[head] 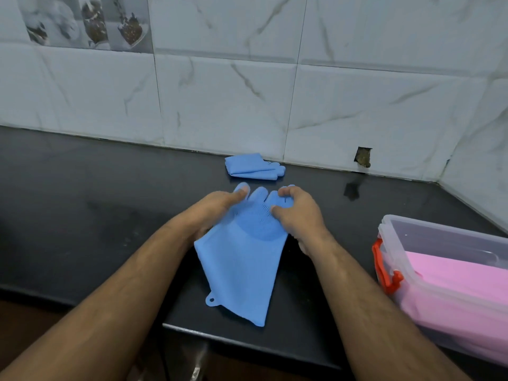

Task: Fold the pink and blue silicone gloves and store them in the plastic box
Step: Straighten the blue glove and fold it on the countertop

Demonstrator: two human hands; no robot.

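A blue silicone glove point(242, 265) lies flat on the black counter point(82, 202), fingers pointing to the wall, cuff with a hang tab near the front edge. My left hand point(217, 207) grips its left side by the finger bases. My right hand point(297, 213) pinches the glove's right fingers, fingers curled. A second blue glove point(253, 167) lies folded by the wall. At the right stands the clear plastic box point(439, 243) with an orange latch point(384, 273); folded pink gloves point(456, 287) lie inside it.
A marble-patterned tiled wall point(247, 92) runs behind the counter and turns a corner at the right. A small hole point(364, 157) breaks the tile near the counter. The counter's front edge point(247, 334) steps inward below the glove.
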